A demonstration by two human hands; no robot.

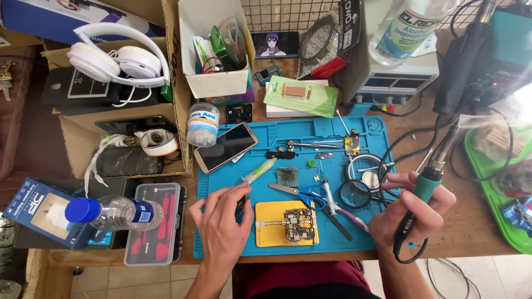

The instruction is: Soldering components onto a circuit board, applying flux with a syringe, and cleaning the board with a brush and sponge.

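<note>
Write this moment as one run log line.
left hand: beside circuit board | right hand: holds soldering iron | blue mat

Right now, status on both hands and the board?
Right hand grips soldering iron, tip raised. Left hand rests beside yellow holder. Circuit board clamped, untouched. Scissors lie just behind it.

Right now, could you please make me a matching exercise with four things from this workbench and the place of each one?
Things:
1. soldering iron
2. circuit board
3. white headphones
4. smartphone

Places:
A. on the yellow holder
B. on the cardboard box, far left
C. in the right hand
D. on the blue mat, far left corner

Pairs: 1-C, 2-A, 3-B, 4-D
</note>
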